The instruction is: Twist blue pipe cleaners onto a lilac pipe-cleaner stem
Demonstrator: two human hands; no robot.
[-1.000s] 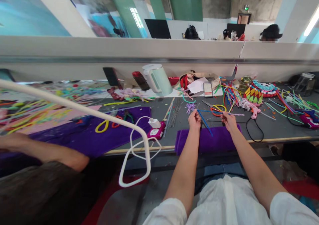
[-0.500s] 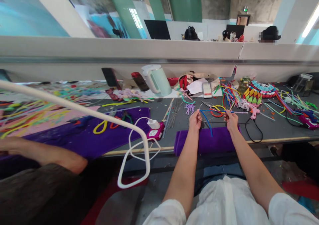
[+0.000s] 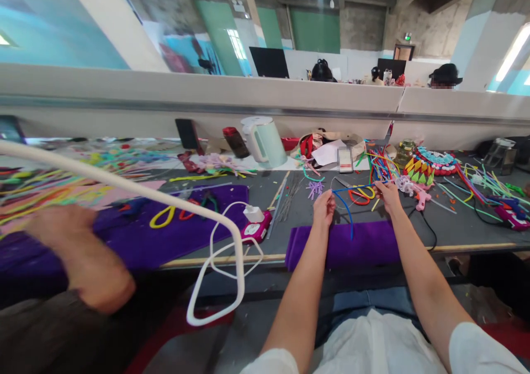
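A blue pipe cleaner (image 3: 351, 189) stretches between my hands above the desk, and part of it bends down in front of the purple cloth. My left hand (image 3: 324, 208) pinches it at the bend. My right hand (image 3: 388, 197) grips the other end between thumb and fingers. Under the hands lies a folded purple cloth (image 3: 362, 246) at the desk's front edge. Scissors with red and yellow handles (image 3: 359, 196) rest just behind the blue strand. A small purple pipe-cleaner piece (image 3: 315, 188) lies beyond my left hand.
A pink glue gun (image 3: 422, 198) lies right of my right hand. Bundled pipe cleaners (image 3: 383, 167) and a phone (image 3: 345, 159) are behind. Left are a kettle (image 3: 269, 142), a magenta power strip (image 3: 256, 229) and a white lamp arm (image 3: 165, 194). A co-worker's hand (image 3: 62, 227) is far left.
My right hand has moved slightly right, away from my left, with the blue pipe cleaner still between them. The co-worker's hand has come further into view. The camera has tilted up a little.
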